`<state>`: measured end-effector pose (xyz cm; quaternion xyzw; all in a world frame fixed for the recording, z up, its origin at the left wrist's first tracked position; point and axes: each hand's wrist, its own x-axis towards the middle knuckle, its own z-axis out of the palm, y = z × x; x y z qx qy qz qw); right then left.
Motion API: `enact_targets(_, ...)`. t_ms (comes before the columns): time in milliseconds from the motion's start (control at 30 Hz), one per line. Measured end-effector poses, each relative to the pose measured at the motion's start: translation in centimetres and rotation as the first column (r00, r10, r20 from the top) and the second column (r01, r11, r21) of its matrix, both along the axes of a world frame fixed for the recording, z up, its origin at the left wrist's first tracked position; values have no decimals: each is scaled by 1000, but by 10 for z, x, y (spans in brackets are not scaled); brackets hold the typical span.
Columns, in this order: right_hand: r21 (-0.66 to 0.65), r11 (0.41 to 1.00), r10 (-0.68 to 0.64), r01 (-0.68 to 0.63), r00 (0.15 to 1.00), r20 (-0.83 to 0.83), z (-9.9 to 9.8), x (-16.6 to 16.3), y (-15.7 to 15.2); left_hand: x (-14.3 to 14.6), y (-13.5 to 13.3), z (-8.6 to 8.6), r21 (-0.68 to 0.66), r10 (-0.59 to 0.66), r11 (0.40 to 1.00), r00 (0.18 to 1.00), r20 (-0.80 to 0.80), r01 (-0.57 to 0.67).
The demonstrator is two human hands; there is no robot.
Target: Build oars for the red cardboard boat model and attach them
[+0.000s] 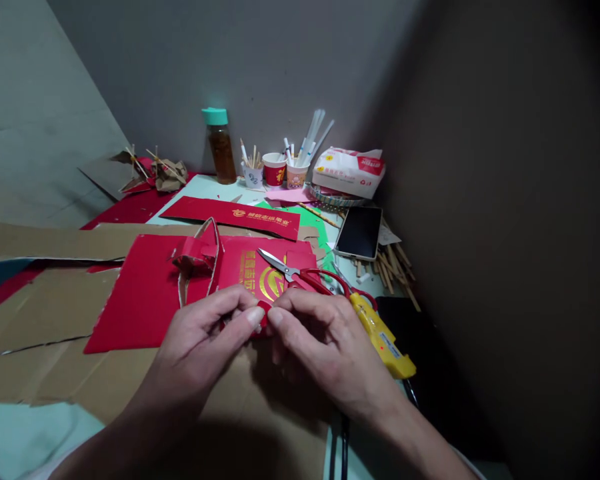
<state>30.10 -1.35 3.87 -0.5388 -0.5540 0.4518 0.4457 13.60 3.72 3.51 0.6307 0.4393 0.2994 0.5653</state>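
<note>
My left hand [207, 333] and my right hand [315, 333] meet in front of me, both pinching a small piece of red cardboard [264, 312] between thumbs and fingers. Much of that piece is covered by the fingertips. Just beyond lies a red printed cardboard sheet [140, 293] with gold lettering. A small folded red cardboard shape [200, 257] stands on it. Red-handled scissors [293, 272] rest partly open past my right hand. Beside that hand is a yellow glue gun [383, 337].
Brown cardboard [45, 313] spreads across the table at left. At the back stand a bottle [221, 150], several cups, including a red cup [275, 170], and a tissue pack [349, 172]. A phone [359, 232] lies near bundled sticks [395, 267]. A dark wall rises close on the right.
</note>
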Motion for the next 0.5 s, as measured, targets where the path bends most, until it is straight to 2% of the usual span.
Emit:
enact_targets(100,-80,996,25,-48,964,-265,-2,-2,-1,0,2,-3,-258,23,966,974,226,37)
enact_targets(167,-98,993,29,-67,937,-347,-3,-3,-2,1,2,-4,-325,59,945,953,298,43)
enact_targets(233,-92,994,31,-67,937,-349,-3,-4,-2,2,0,-2,-334,56,941,949,310,54)
enact_targets(367,-48,998,25,-39,967,-254,-2,-4,-3,3,-4,0,-254,-22,962,951,309,104)
enact_targets(500,-15,999,35,-38,988,-147,-3,-4,-5,2,-5,-2,-208,-11,975,956,293,75)
